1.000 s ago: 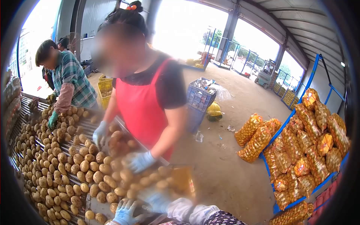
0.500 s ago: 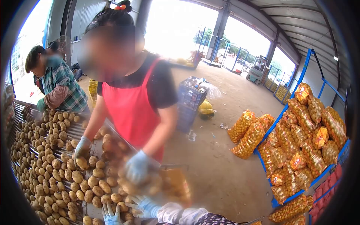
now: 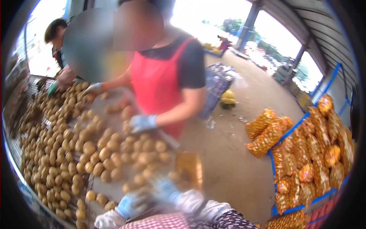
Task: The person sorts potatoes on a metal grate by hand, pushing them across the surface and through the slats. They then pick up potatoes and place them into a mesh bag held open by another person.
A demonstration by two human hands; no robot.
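Note:
Brown potatoes (image 3: 110,154) lie thickly over a metal sorting table (image 3: 99,186). Along its near edge, my left hand (image 3: 129,205), in a light blue glove, is beside a blurred brown patch at the fingers. My right hand (image 3: 167,192), also gloved, is low over the potatoes at the table's right end, close to an orange mesh bag (image 3: 189,170). Motion smears the fingers of both hands, so I cannot tell what they hold. Pale sleeves cover my wrists.
Across the table a person in a red apron (image 3: 156,82) has gloved hands (image 3: 143,123) among the potatoes. Another person (image 3: 57,32) bends over the far left end. Filled potato sacks (image 3: 263,133) stand on the floor; more fill a blue-framed rack (image 3: 301,168) at right.
The view has shifted. My hands, earlier spread on the potatoes, are nearer my body and blurred. Potatoes are now heaped toward the table's right end. The aproned person's hands have moved away from me.

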